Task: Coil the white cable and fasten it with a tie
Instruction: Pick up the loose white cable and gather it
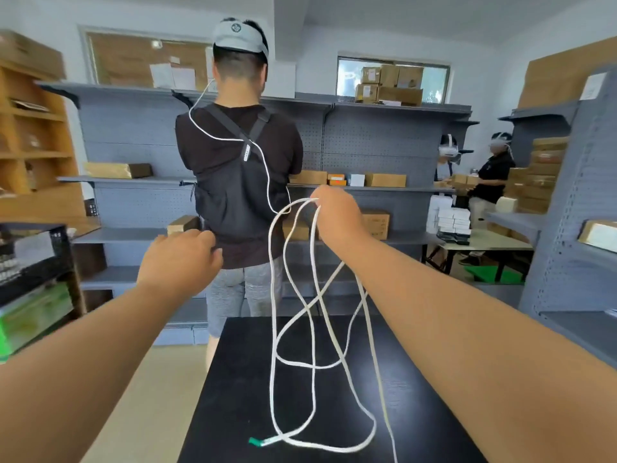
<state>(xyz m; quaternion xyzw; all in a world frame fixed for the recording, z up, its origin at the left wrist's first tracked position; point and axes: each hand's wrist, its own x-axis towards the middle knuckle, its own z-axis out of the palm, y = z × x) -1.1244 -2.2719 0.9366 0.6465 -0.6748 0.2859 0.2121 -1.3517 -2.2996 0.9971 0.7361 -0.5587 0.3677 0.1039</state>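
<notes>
The cable (274,329) has a smooth, matt white plastic sheath and a green tip (255,441). The counter (233,396) is matt black. The shelves (367,142) look like grey painted metal, perforated, and carry brown cardboard boxes (385,179).

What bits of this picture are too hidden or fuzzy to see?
Head view: the right hand hides its own fingertips gripping the white cable.
One cable strand is cut off by the bottom edge.
The left hand is blurred; whether it holds anything is unclear.
The green cable end is too small to identify.
</notes>
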